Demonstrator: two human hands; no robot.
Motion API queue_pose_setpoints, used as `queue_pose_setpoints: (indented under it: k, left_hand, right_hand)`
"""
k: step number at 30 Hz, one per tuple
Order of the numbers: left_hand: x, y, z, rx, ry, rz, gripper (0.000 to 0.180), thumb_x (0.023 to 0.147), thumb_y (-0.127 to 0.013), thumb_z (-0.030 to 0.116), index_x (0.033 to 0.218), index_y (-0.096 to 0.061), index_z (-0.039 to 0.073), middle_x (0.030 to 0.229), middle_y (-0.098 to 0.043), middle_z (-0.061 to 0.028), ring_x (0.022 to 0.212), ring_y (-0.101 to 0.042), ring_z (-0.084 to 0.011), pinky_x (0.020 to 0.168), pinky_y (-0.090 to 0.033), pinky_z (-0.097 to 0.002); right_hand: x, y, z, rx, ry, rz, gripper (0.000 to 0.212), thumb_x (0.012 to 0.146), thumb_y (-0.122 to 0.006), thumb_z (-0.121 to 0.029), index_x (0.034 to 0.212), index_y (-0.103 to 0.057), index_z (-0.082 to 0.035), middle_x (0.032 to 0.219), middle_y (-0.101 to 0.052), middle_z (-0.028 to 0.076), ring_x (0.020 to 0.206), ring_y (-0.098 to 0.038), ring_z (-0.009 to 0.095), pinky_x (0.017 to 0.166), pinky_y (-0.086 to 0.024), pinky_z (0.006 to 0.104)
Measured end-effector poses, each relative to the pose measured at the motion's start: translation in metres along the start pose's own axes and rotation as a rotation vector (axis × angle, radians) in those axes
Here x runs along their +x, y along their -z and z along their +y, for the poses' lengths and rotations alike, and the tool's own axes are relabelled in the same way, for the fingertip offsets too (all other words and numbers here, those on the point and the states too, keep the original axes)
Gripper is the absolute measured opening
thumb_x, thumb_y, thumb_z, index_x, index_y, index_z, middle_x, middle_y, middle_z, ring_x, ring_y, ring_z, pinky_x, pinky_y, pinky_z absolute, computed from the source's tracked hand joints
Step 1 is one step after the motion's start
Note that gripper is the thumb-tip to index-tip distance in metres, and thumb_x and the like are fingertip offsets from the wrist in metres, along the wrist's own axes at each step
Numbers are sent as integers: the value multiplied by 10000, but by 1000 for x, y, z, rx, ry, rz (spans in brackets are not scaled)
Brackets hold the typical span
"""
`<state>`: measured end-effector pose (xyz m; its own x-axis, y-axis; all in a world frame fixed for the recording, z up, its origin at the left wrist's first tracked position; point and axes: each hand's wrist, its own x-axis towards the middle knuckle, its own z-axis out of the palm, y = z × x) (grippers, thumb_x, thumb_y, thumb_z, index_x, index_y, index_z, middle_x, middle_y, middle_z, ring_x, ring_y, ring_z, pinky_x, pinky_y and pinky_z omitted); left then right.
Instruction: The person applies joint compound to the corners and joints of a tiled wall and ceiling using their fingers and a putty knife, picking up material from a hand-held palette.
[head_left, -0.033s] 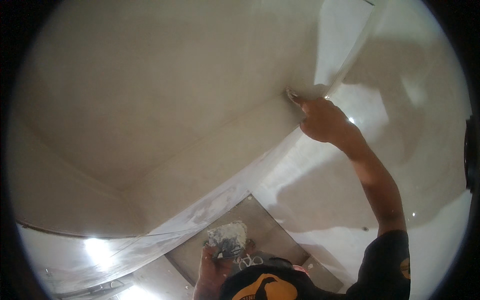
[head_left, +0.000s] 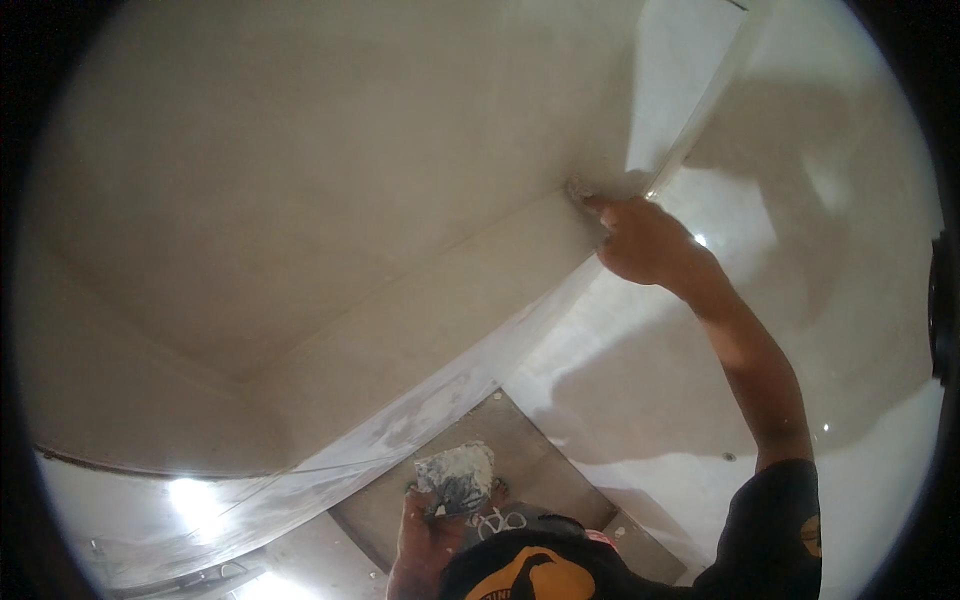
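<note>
My right hand [head_left: 645, 245] reaches up, its fingers closed round a small putty-smeared blade [head_left: 577, 188] that looks like a putty knife. The index finger lies along the blade, which touches the beige wall surface at a corner line. Its handle is hidden in the fist. Low in the view, my left hand [head_left: 428, 540] grips the edge of a flat plate [head_left: 458, 475] coated with whitish-grey putty. The plate is held in front of my body, well apart from the right hand.
A large beige wall panel [head_left: 350, 180] fills the upper left, with a ledge edge slanting below it. A white glossy surface [head_left: 690, 440] lies to the right. A grey square board [head_left: 540, 450] is beneath the putty plate. A bright lamp reflection [head_left: 195, 497] shows at lower left.
The blade's tip and my right hand have shifted very slightly to the left. My left hand and the putty plate look the same.
</note>
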<state>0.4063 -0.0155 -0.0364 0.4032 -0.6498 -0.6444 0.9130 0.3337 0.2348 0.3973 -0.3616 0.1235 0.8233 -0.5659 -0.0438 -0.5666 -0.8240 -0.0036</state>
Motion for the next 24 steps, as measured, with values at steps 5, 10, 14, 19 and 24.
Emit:
queue_pose_setpoints:
  k: [5, 10, 14, 19, 24]
  left_hand:
    - [11, 30, 4, 315, -106, -177, 387, 847, -472, 254, 1129, -481, -11, 993, -606, -167, 910, -626, -289, 881, -497, -407]
    - [12, 64, 11, 722, 86, 44, 400, 894, -479, 303, 1136, -486, -15, 1066, -578, -183, 884, -620, -253, 756, -513, -338]
    - [6, 98, -7, 702, -245, 19, 383, 897, -493, 272, 1152, -468, -13, 1095, -569, -175, 892, -618, -249, 770, -509, -334]
    - [4, 76, 1, 975, -336, -141, 410, 905, -494, 260, 1200, -427, -16, 1164, -534, -165, 969, -589, -278, 854, -490, -363]
    - [-31, 27, 26, 434, -45, -1, 357, 878, -555, 164, 1164, -450, -22, 1105, -559, -150, 964, -587, -253, 861, -475, -357]
  right_hand:
    - [-4, 11, -26, -198, 58, 90, 619, 667, -483, -21, 1286, -472, -44, 798, -627, 229, 763, -616, 387, 725, -515, 461]
    - [-57, 26, -21, -195, 124, 230, 498, 659, -509, -5, 1155, -552, 13, 914, -614, 235, 872, -560, 387, 800, -460, 464]
    - [-141, -6, -3, -112, 247, 270, 413, 682, -580, -21, 1092, -594, -69, 818, -597, 155, 806, -536, 321, 780, -447, 440]
    - [-230, -96, -48, 1315, -102, 18, 443, 700, -667, -110, 1132, -578, -68, 899, -617, 111, 726, -583, 169, 646, -483, 285]
    - [-208, -139, -111, 971, 487, -225, 154, 671, -678, -213, 685, -616, -72, 691, -615, 78, 586, -587, 197, 537, -484, 322]
